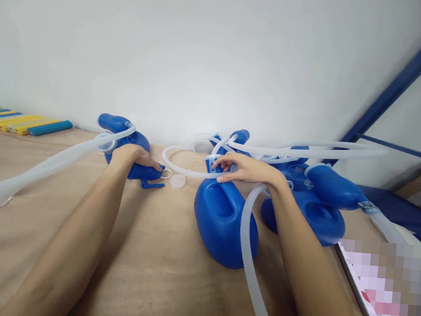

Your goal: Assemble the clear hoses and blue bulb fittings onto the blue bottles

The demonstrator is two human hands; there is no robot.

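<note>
My left hand (137, 156) is wrapped over a blue plastic bottle (140, 142) at the left, gripping near its neck, where a blue strap-like piece (152, 185) sticks out. A white ring (167, 174) and a round translucent cap (178, 181) lie just right of it. With fingers curled, my right hand (237, 167) closes on the neck of another blue bottle (223, 223), which lies tilted on the table and has a moulded handle recess. A white corrugated hose (194, 173) passes under my right thumb at that neck. My fingers partly hide the neck's pale collar.
More blue bottles (336, 186) with white hoses (307, 151) crowd the right and back. Yellow, blue and pale rods (32, 124) lie far left on the brown table (149, 270). A phone (361, 289), partly pixelated, lies right, near a blue metal frame (397, 86). A wall stands behind.
</note>
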